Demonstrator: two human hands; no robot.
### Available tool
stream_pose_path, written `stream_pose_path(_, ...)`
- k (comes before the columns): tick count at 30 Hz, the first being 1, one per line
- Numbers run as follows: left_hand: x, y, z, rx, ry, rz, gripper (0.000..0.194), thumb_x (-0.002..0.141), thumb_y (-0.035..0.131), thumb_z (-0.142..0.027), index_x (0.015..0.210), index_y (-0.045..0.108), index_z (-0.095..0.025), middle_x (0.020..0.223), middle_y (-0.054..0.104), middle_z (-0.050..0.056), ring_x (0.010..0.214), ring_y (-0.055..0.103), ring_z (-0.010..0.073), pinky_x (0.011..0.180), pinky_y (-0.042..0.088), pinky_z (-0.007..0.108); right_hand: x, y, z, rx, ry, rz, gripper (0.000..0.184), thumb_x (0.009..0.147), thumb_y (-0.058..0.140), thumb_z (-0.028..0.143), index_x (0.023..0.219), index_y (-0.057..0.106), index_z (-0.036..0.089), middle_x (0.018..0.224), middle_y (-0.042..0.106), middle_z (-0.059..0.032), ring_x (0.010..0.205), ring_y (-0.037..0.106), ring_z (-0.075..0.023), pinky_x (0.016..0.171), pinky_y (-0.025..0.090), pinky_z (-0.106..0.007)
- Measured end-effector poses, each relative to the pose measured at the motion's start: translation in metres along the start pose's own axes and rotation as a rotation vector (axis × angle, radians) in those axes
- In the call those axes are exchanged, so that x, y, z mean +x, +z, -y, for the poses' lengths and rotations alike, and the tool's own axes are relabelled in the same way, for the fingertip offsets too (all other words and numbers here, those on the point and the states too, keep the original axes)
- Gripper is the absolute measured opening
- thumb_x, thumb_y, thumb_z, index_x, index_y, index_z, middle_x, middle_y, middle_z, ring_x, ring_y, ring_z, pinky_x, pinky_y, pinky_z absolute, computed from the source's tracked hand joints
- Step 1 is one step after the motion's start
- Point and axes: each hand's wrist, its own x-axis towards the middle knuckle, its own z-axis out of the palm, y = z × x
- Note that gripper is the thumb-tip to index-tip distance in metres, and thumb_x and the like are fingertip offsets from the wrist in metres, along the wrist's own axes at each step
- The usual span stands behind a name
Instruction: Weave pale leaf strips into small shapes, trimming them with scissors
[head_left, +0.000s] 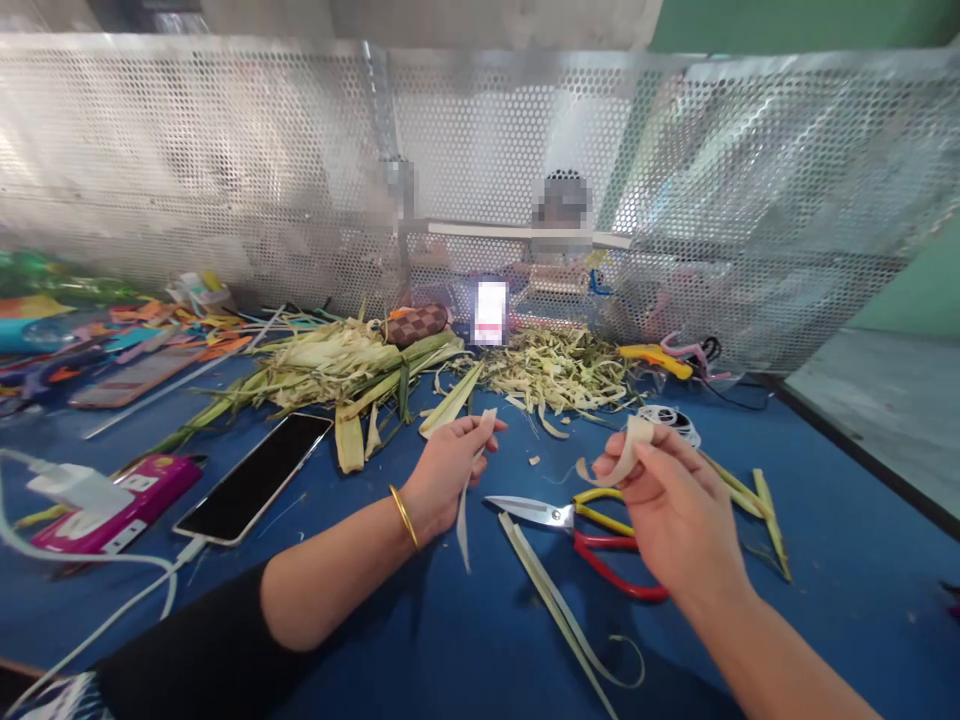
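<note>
Between the thumb and fingers of my left hand (450,465) is a thin pale plant-fibre strip (463,530), its tail hanging down over the table. My right hand (679,500) pinches a wider pale strip (637,445) that curls over its fingers. Scissors (555,512) with one yellow and one red handle lie beneath and beside my right hand, blades pointing left. Long split stalk strips (551,590) rest on the table in front of the scissors. The two hands are apart.
A dry leaf pile (322,365) and a heap of shreds (559,370) lie at the back against a perforated metal screen (480,120). To the left are a charging phone (255,480) and a magenta power strip (127,500). People sit behind the screen.
</note>
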Motion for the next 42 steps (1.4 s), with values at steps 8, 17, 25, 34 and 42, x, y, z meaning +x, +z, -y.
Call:
stream_pose_path(8,0.092,0.035,-0.034,1.075,0.702,0.063,0.025,0.086,0.05,-0.028,0.081,0.072,-0.017,0.077,0.07,0.004,0.069,0.062,0.0154,0.064,0.043,0.024,0.017,-0.007,-0.003,-0.101,-0.015,-0.225,0.026,0.062,0.071,0.027,0.085,0.06,0.019,0.063,0.063,0.0032,0.049,0.056,-0.0099,0.052,0.048,-0.025)
stream_pose_path(17,0.154,0.07,-0.033,1.542,1.212,0.49,0.041,0.08,0.045,-0.005,0.114,0.063,-0.018,0.119,0.063,0.01,0.111,0.052,0.02,0.095,0.037,0.033,0.02,-0.01,-0.002,-0.225,-0.007,-0.213,0.046,0.067,0.067,0.03,0.111,0.058,0.018,0.066,0.064,0.0032,0.051,0.055,-0.0101,0.053,0.047,-0.027)
stream_pose_path(25,0.119,0.051,0.001,1.136,0.797,0.645,0.015,0.057,0.065,-0.006,0.058,0.065,-0.021,0.068,0.064,0.007,0.082,0.055,0.0226,0.081,0.037,0.032,0.018,-0.007,-0.002,-0.203,-0.02,-0.182,0.046,0.068,0.064,0.029,0.111,0.057,0.018,0.065,0.064,0.0036,0.049,0.055,-0.0106,0.053,0.048,-0.027)
stream_pose_path(34,0.09,0.055,-0.071,0.132,0.399,0.228,0.008,0.085,0.054,-0.015,0.078,0.057,-0.015,0.077,0.067,0.004,0.072,0.063,0.0115,0.074,0.049,0.024,0.023,-0.018,-0.005,-0.332,-0.166,-0.155,0.042,0.077,0.062,0.033,0.116,0.06,0.019,0.082,0.069,-0.0025,0.052,0.056,-0.0102,0.053,0.05,-0.028)
stream_pose_path(42,0.012,0.034,-0.055,-0.217,-0.199,0.155,0.013,0.087,0.053,-0.007,0.078,0.062,-0.011,0.076,0.069,0.005,0.062,0.065,0.0086,0.052,0.052,0.016,0.012,-0.009,0.0,-0.405,-0.106,0.108,0.026,0.075,0.063,0.041,0.085,0.071,0.019,0.076,0.068,-0.0025,0.056,0.059,-0.0133,0.056,0.049,-0.028)
